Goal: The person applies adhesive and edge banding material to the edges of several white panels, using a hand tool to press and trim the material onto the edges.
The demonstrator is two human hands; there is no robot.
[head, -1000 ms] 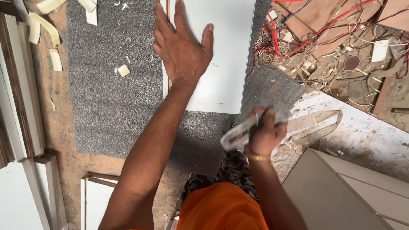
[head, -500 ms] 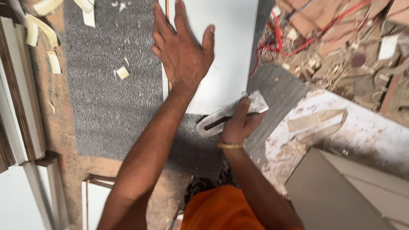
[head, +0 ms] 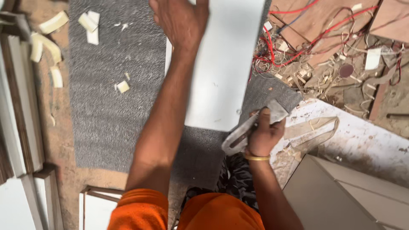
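On the grey mat (head: pixel 106 110), the white panel (head: pixel 221 68) is pressed flat by the spread left hand (head: pixel 179 21); the metal tool (head: pixel 251 127), gripped in the right hand (head: pixel 264 134), has been shifted to the panel's lower right corner since earlier

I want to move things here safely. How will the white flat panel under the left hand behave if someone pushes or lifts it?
The white panel looks thin, flat and straight-edged, so probably stiff, not floppy. It lies on a rough grey mat, which likely resists sliding; the left hand pressing down adds to that. Its smooth face may be slippery to grip. The right hand holds a flat grey tool at its near corner.
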